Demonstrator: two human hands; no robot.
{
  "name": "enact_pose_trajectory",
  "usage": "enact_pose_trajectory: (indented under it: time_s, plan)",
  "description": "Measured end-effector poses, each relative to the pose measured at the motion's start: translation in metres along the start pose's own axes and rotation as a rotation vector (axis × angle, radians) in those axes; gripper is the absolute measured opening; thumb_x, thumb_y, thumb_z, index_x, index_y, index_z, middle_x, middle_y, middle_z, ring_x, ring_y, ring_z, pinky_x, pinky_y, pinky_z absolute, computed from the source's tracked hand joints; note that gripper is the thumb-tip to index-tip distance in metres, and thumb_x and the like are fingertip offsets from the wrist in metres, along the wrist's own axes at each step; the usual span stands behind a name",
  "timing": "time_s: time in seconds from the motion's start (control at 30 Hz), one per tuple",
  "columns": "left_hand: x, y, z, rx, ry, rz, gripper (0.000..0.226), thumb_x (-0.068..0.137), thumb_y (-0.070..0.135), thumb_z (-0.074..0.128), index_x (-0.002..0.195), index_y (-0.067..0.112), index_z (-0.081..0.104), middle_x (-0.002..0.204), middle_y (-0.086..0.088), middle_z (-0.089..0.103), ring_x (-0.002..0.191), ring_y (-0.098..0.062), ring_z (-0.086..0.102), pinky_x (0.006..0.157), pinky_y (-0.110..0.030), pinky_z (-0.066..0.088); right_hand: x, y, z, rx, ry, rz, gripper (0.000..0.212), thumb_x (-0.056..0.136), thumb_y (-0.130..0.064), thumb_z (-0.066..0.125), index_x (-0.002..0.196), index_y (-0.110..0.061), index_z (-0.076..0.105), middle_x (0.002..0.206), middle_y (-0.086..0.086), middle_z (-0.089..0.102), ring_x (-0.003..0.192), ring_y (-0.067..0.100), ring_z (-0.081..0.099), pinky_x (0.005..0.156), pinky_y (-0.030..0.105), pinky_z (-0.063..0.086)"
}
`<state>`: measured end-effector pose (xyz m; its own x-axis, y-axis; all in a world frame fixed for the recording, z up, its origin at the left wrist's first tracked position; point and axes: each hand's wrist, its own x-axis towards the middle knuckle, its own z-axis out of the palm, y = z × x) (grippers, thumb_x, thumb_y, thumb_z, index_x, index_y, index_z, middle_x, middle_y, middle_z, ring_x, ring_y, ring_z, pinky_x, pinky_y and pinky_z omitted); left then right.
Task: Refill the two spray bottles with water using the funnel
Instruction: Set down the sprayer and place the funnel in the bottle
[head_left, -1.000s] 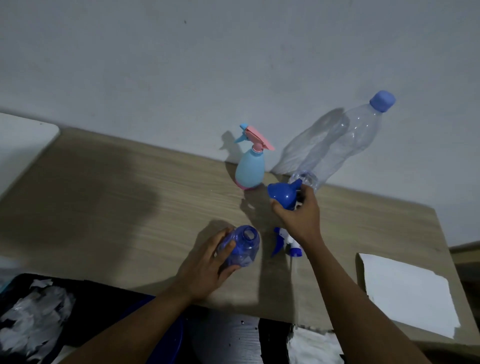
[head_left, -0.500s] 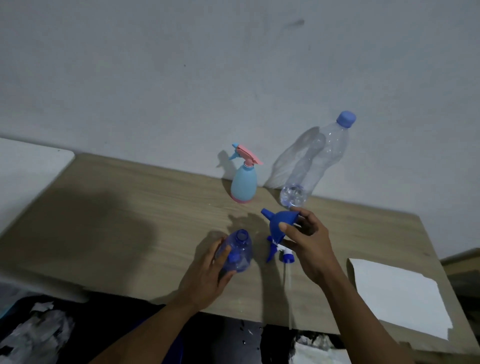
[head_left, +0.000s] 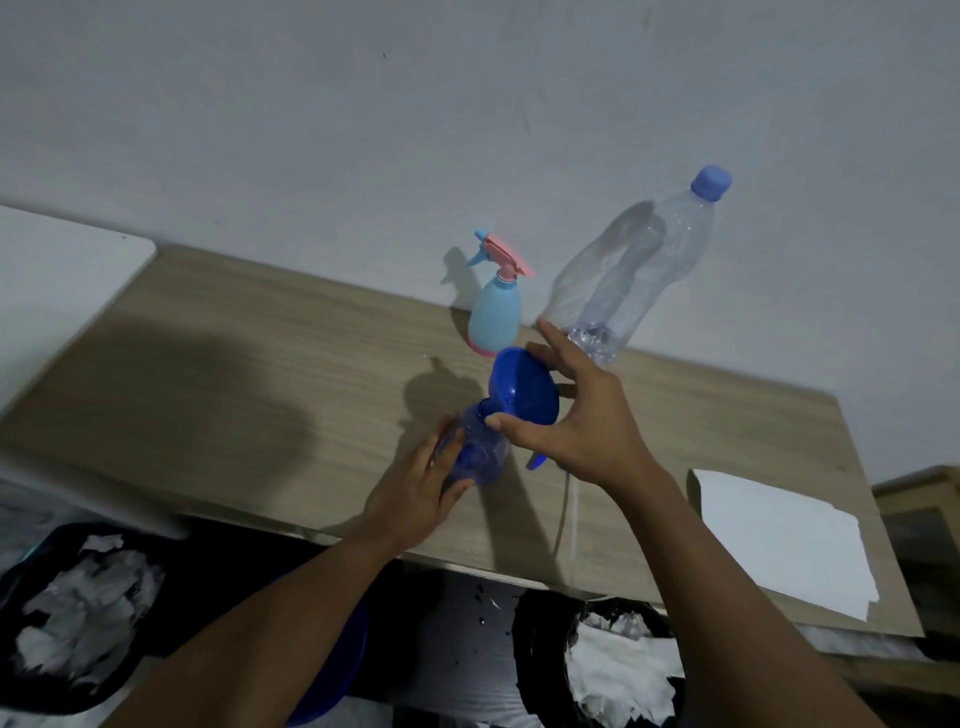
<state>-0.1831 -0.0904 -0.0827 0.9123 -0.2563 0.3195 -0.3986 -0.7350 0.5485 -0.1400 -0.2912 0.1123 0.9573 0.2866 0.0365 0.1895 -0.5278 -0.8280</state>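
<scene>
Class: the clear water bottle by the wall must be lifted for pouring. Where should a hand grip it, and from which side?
Grip the clear water bottle around its mid-body from the front, the table-edge side. It stands against the wall, so the back is blocked; the cap is too narrow for control.

A: What can't you make out here?

B: The funnel (head_left: 524, 387) spout is hidden where it meets the blue bottle (head_left: 480, 449); seated or just above, I cannot tell. The left hand (head_left: 415, 493) covers that bottle's near side.

A: And the loose sprayer?

B: The right hand (head_left: 582, 415) hides most of the sprayer head (head_left: 537, 460). The bins under the desk's near edge are cut off by the frame.
</scene>
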Motion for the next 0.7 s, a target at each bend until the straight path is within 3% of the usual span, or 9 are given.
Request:
enact_pose_trajectory:
  time_s: [0.07,0.13,0.23,0.4,0.57,0.7]
  plan:
    - [0.0,0.001,-0.001,-0.021,0.003,0.007,0.074,0.1,0.056,0.037,0.157,0.035,-0.006,0.161,-0.007,0.023,0.129,-0.03,0.055,0.087,-0.045,0.059,0.005,-0.005,0.002,-0.098,-0.045,-0.021,0.115,0.059,-0.07,0.081,0.154,-0.037,0.027,0.139,-0.013,0.057,0.13,0.005,0.051,0.105,0.036,0.051]
    - [0.0,0.003,-0.003,-0.021,0.022,0.015,0.08,0.098,0.05,0.045,0.157,0.035,-0.008,0.159,-0.007,0.023,0.125,-0.032,0.058,0.084,-0.045,0.06,0.009,-0.008,0.005,-0.146,-0.074,-0.027,0.117,0.057,-0.075,0.078,0.154,-0.038,0.023,0.142,-0.013,0.055,0.133,0.01,0.048,0.105,0.044,0.05]
    - [0.0,0.003,-0.002,-0.026,0.029,0.021,0.085,0.096,0.044,0.051,0.157,0.036,-0.007,0.157,-0.008,0.026,0.118,-0.032,0.062,0.079,-0.042,0.061,0.01,-0.01,0.009,-0.177,-0.095,-0.019,0.119,0.056,-0.075,0.079,0.155,-0.036,0.024,0.143,-0.012,0.054,0.133,0.013,0.047,0.106,0.045,0.048]
    - [0.0,-0.005,0.001,-0.064,-0.028,-0.015,0.082,0.099,0.045,0.051,0.158,0.033,-0.004,0.165,-0.004,0.015,0.131,-0.025,0.052,0.089,-0.043,0.058,0.01,-0.007,0.01,-0.155,-0.099,-0.027,0.119,0.054,-0.075,0.079,0.154,-0.038,0.025,0.144,-0.014,0.052,0.132,0.013,0.046,0.106,0.046,0.049]
    - [-0.002,-0.002,-0.001,-0.023,0.005,0.008,0.082,0.098,0.046,0.051,0.158,0.031,-0.002,0.16,-0.011,0.026,0.128,-0.026,0.053,0.092,-0.043,0.057,0.009,-0.003,0.006,-0.115,-0.08,-0.019,0.12,0.051,-0.076,0.08,0.153,-0.042,0.026,0.147,-0.01,0.048,0.127,0.009,0.051,0.101,0.037,0.053]
    - [-0.013,0.004,-0.009,0.06,0.066,-0.018,0.077,0.098,0.053,0.046,0.159,0.026,0.008,0.159,-0.015,0.03,0.132,-0.03,0.048,0.096,-0.042,0.054,0.001,0.008,-0.006,-0.001,0.037,-0.027,0.093,0.071,-0.068,0.074,0.15,-0.038,0.035,0.139,-0.015,0.054,0.119,0.002,0.054,0.092,0.022,0.052]
